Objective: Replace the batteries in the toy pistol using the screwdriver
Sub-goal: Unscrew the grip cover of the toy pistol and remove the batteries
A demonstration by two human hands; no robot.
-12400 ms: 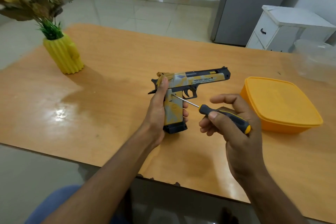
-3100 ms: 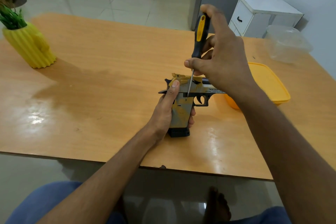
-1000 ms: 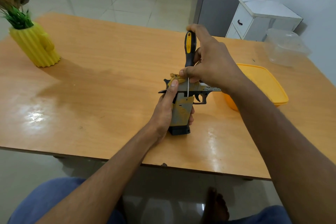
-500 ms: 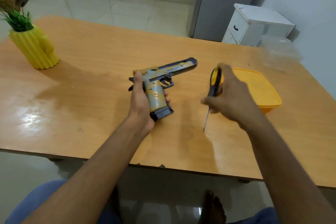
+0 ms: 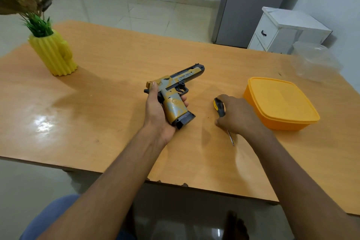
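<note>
Head view: toy pistol (image 5: pixel 176 93) gripped over mid-table (image 5: pixel 109 103), bare wood open leftward.
Left hand (image 5: pixel 157 111) fingers wrapped round the grip; barrel's long axis points far-right; right hand (image 5: pixel 236 115) curled on the screwdriver (image 5: pixel 220 110), shaft toward the near edge, beside the orange container (image 5: pixel 280 103).

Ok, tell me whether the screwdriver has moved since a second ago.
Yes. The screwdriver has come off the toy pistol and gone down to the right, now lying low at the table beside the orange container, under the right hand.
</note>
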